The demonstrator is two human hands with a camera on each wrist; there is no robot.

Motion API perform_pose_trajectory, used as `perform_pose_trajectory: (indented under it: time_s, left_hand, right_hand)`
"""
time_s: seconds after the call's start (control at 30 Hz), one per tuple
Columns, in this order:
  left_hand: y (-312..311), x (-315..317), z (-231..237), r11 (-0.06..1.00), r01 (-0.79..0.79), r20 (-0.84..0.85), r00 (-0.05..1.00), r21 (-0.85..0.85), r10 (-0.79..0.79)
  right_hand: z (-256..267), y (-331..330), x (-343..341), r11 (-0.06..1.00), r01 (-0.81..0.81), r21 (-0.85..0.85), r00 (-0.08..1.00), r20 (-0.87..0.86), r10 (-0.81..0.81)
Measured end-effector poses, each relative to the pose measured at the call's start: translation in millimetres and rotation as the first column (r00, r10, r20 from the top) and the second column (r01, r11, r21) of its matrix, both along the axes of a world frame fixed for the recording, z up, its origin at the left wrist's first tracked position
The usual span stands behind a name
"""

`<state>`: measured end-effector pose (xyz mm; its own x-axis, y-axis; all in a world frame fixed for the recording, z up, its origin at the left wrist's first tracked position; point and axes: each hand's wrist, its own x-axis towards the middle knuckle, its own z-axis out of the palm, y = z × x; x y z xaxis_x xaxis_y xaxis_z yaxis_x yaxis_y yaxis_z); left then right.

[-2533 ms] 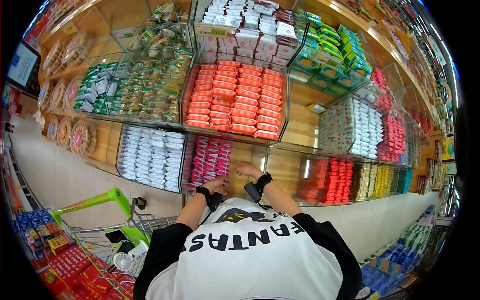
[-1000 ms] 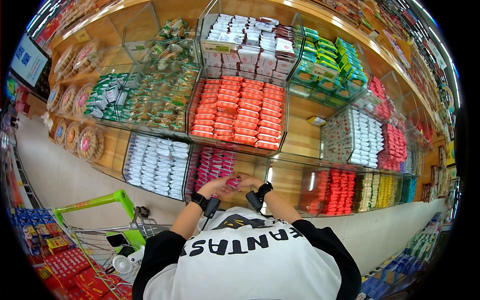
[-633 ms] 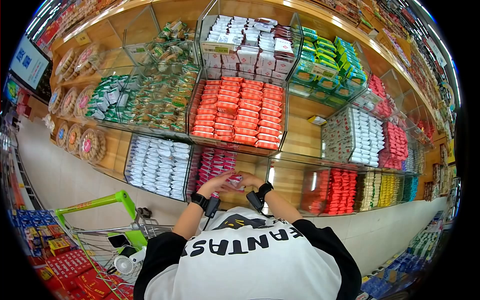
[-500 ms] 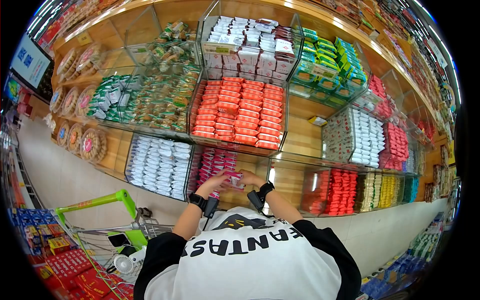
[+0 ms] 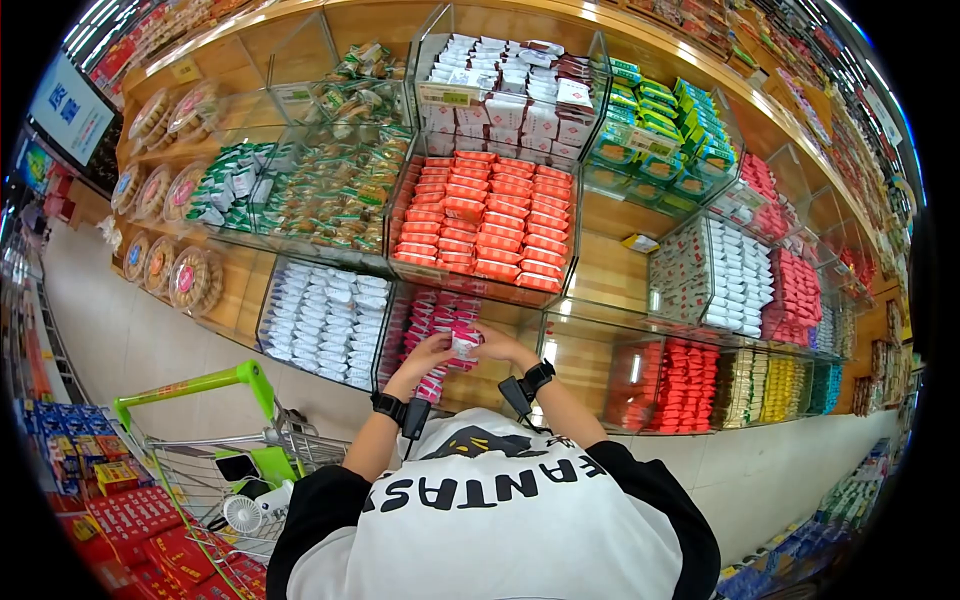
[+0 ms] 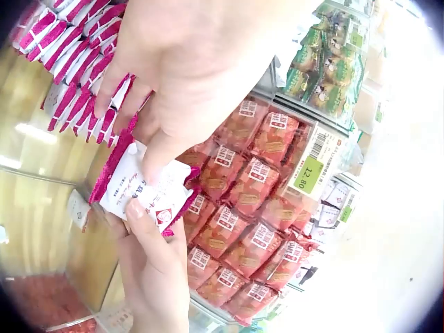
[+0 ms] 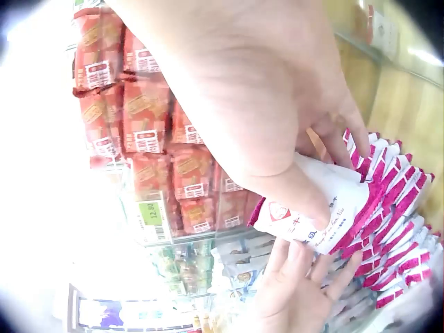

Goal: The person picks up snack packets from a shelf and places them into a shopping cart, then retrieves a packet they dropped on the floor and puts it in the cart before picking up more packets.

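A white packet with magenta edges (image 6: 143, 186) is pinched between both hands over the magenta-and-white packets (image 5: 437, 311) in a lower bin. In the left wrist view the left hand (image 6: 184, 76) has its thumb on the printed face, and the right hand (image 6: 154, 274) grips the packet's other side with its thumb. The right wrist view shows the same packet (image 7: 316, 205) with the right hand's thumb across it and the left hand's (image 7: 291, 291) fingers along its lower edge. From above, the left hand (image 5: 430, 354) and right hand (image 5: 490, 343) nearly meet.
Red packets (image 5: 480, 215) fill the clear bin just above the hands. White packets (image 5: 325, 320) lie in the bin to the left. Clear bin walls stand around the hands. A cart with a green handle (image 5: 190, 388) is at the lower left, holding a small white fan (image 5: 243, 513).
Both hands have come together over the magenta packets and moved slightly up. The packet now shows its white face between them, and the view has shifted a little.
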<state>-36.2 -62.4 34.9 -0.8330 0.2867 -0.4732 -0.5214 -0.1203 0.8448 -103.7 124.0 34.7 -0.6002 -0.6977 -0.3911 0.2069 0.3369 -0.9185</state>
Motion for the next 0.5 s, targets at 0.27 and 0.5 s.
perform_pose_trajectory:
  time_s: [0.27, 0.5]
  left_hand:
    - [-6, 12, 34, 0.991, -0.113, -0.19, 0.977, -0.07, 0.098]
    - [-8, 29, 57, 0.972, -0.196, -0.339, 0.93, -0.133, 0.141]
  right_hand:
    - [27, -8, 3, 0.993, -0.102, -0.067, 0.978, -0.19, 0.088]
    - [60, -13, 12, 0.977, -0.123, -0.172, 0.975, -0.203, 0.087]
